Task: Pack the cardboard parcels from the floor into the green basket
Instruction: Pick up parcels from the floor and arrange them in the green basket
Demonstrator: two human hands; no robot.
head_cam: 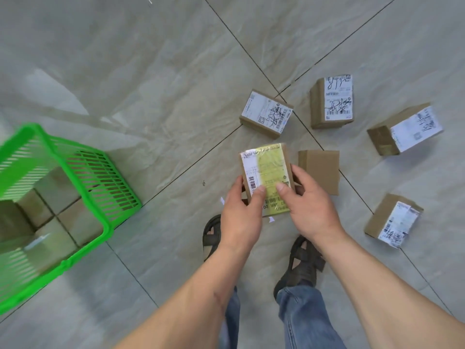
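Your two forearms reach forward over your jeans and sandalled feet (300, 263), and both hands grip one cardboard parcel: your left hand (240, 215) clasps its left edge with the thumb pressed on the label, and your right hand (310, 207) clasps the right edge the same way, fingers curled underneath. That held parcel (266, 170) is lifted above the floor, its yellow-taped label facing you. Just beyond its right edge a plain parcel (320, 170) lies flat on the floor with no label showing. Farther out, four labelled parcels lie apart from one another: one ahead (266, 113), one beyond it to the right (332, 102), a tilted one at far right (405, 129) and one near right (393, 220). Your green basket (95, 187) stands well to the left, its near rim open toward you, with several cardboard parcels (63, 212) already packed in its bottom. Between you and the basket the grey tiled floor (151, 96) is bare, crossed only by dark grout lines.
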